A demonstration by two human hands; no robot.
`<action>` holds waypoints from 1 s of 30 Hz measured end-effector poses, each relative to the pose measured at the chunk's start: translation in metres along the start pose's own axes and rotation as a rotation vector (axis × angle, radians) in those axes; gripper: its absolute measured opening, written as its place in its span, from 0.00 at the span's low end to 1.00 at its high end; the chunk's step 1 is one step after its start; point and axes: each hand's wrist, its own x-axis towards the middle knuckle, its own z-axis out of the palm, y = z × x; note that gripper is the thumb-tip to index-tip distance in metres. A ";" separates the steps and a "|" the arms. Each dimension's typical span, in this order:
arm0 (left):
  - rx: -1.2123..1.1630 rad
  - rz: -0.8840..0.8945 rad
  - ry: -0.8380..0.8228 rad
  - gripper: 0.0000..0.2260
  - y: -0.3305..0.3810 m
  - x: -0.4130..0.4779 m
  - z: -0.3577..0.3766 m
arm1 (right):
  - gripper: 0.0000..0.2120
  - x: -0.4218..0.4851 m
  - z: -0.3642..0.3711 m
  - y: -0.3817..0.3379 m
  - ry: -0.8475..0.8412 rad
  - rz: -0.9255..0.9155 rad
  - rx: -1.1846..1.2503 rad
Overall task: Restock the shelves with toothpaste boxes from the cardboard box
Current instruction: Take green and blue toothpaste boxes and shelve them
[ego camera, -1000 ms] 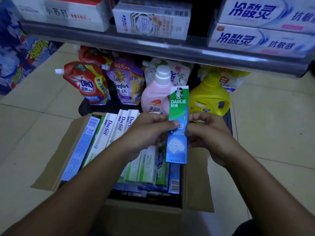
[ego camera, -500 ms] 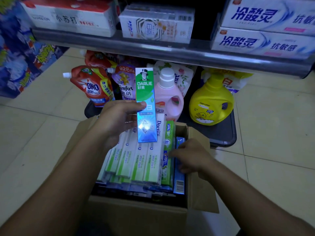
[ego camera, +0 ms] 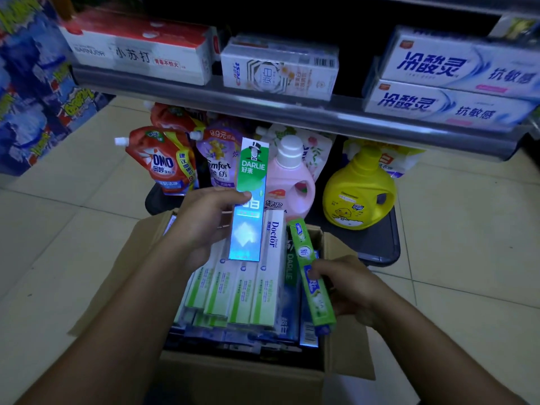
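Left grip (ego camera: 204,229) is closed round the middle of a green-and-blue Darlie toothpaste box (ego camera: 252,182), with the thumb laid across its printed face, holding it clear above the open cardboard box (ego camera: 233,375) on the floor. That Darlie box stands on end. Its long axis runs near to far, and its top end points at the grey edge of the toothpaste shelf (ego camera: 292,115), which lies farther off and higher than the grip.

The boxes already on that shelf lie with their long sides running left to right. I'd judge the Darlie box needs a quarter turn before it goes in. A dark gap (ego camera: 355,68) between the white pack and the blue-lettered boxes looks like the likeliest slot.

Right grip (ego camera: 347,287) sits lower and nearer, at the right side of the cardboard box. Its fingers are curled over a bright green toothpaste box (ego camera: 304,252). That box is tilted, far end leaning left and near end to the right, and is partly raised beside the packed white Doctor boxes (ego camera: 263,282).

Of the two, the left is plainly closer to the shelf. Its forearm comes in from the near left, stretched forward, with the wrist fairly straight. The right forearm comes in from the near right, with the wrist dipped toward the cardboard box.
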 end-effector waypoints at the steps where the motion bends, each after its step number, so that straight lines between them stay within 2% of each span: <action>1: -0.017 -0.010 0.017 0.07 0.000 -0.001 0.002 | 0.12 -0.003 -0.006 -0.003 0.013 -0.013 0.046; 3: -0.046 -0.025 0.047 0.02 0.002 -0.004 0.007 | 0.13 -0.010 -0.017 -0.012 -0.032 -0.044 0.223; 6: -0.077 -0.024 0.056 0.20 0.006 -0.009 0.015 | 0.14 -0.025 -0.031 -0.033 -0.180 -0.055 0.488; 10: -0.171 -0.055 -0.018 0.27 0.012 -0.009 0.020 | 0.18 -0.045 -0.039 -0.059 -0.362 -0.057 0.542; 16: -0.265 -0.034 -0.116 0.11 0.022 -0.012 0.024 | 0.24 -0.065 -0.053 -0.078 -0.515 -0.078 0.538; 19: -0.299 0.006 -0.192 0.11 0.031 -0.017 0.028 | 0.21 -0.071 -0.060 -0.085 -0.538 -0.082 0.469; 23: -0.288 0.035 -0.192 0.25 0.041 -0.027 0.038 | 0.20 -0.080 -0.068 -0.095 -0.517 -0.060 0.333; 26: -0.277 0.088 -0.169 0.19 0.048 -0.031 0.043 | 0.22 -0.089 -0.083 -0.100 -0.487 -0.112 0.308; 28: -0.303 0.135 -0.147 0.12 0.054 -0.031 0.044 | 0.28 -0.095 -0.097 -0.100 -0.429 -0.180 0.404; 30: -0.313 0.174 -0.104 0.10 0.062 -0.031 0.047 | 0.33 -0.099 -0.111 -0.097 -0.377 -0.293 0.542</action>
